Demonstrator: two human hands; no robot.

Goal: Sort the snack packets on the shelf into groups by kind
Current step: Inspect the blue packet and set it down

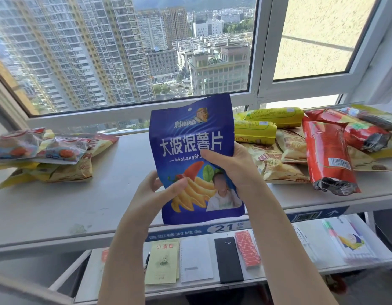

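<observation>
Blue packet upright, long axis vertical, top edge up, left hand and right hand both holding it

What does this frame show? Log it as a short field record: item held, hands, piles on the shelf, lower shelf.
held item: blue chip packet, upright above the shelf
left hand: left hand grips the packet's lower left edge
right hand: right hand grips its right side
left pile: clear-window packets on yellow packets
right pile: yellow packets, cream chip packets, red packets
lower shelf: notebooks, one black diary
sorting: unfinished, blue packet not yet placed
</observation>
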